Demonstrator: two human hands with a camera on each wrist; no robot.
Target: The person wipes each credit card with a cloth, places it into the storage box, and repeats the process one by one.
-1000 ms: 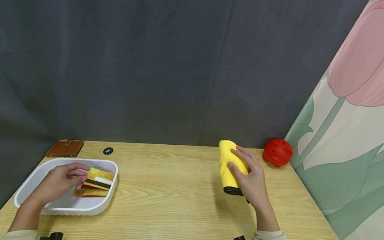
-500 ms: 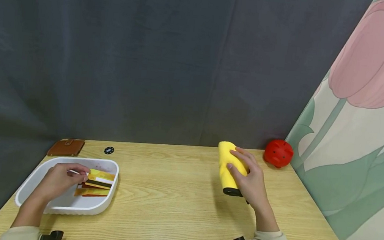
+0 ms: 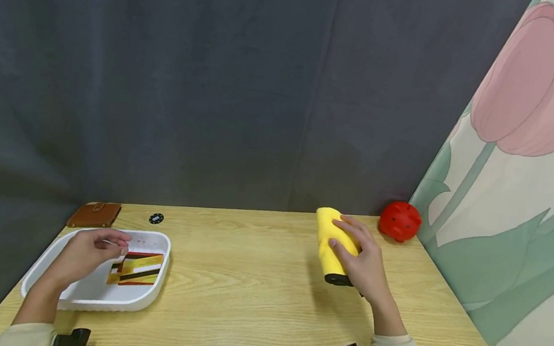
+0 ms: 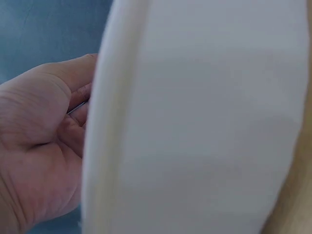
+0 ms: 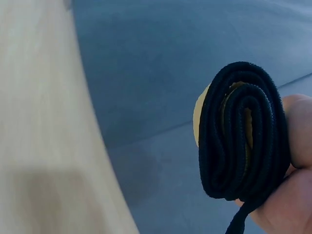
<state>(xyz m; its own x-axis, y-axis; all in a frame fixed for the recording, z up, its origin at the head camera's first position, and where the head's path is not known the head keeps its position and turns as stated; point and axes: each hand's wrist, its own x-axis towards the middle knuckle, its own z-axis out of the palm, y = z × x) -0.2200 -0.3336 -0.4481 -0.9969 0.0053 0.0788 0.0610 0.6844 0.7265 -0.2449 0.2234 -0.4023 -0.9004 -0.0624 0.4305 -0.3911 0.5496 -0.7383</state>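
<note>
Over the white tray, my left hand hovers with loosely bent fingers; no card shows between them in the head view. Beneath and right of its fingertips, several yellow and red bank cards with dark stripes lie overlapping in the tray. In the left wrist view the tray wall hides the fingertips of that hand. My right hand grips a rolled yellow cloth from its right side, above the table. Its black-edged coiled end faces the right wrist camera, with a short dark strap hanging.
Behind the tray lie a brown leather wallet and a black poker chip. A red piggy bank stands at the back right corner. Dark curtain closes off the rear; a flower-printed panel borders the right.
My left hand has let go of a yellow bank card and lifted slightly; the card now lies tilted on the others. The right hand still holds the cloth, nearly unmoved.
</note>
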